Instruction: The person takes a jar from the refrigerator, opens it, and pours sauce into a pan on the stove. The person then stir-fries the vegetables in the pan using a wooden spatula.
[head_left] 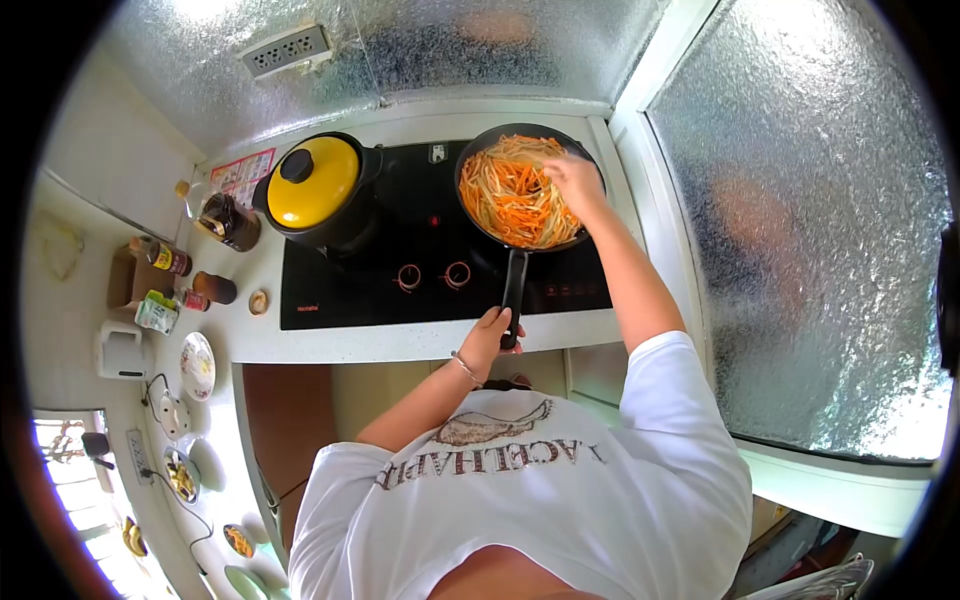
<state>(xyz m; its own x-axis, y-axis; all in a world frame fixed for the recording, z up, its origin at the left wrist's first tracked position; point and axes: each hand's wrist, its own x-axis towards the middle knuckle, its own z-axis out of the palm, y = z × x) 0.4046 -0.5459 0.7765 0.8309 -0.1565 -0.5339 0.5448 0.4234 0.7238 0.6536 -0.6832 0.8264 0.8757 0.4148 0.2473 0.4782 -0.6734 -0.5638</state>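
A dark frying pan [515, 245] sits on the right side of the black cooktop [350, 290]. Orange and pale shredded strips [515, 195] fill it. My left hand [492, 333] is wrapped round the pan's black handle [515, 285], near its end. Over the right part of the pan is my right hand [572, 183], fingers bent together and pointing down at the strips. Whatever those fingers hold, if anything, is too small to make out.
A dark pot with a yellow lid [325, 185] stands on the cooktop's left. Bottles and jars [230, 222], a small dish [259, 302] and a floral plate [198, 366] are on the left counter [235, 335]. A foil-like wall [450, 60] rises behind.
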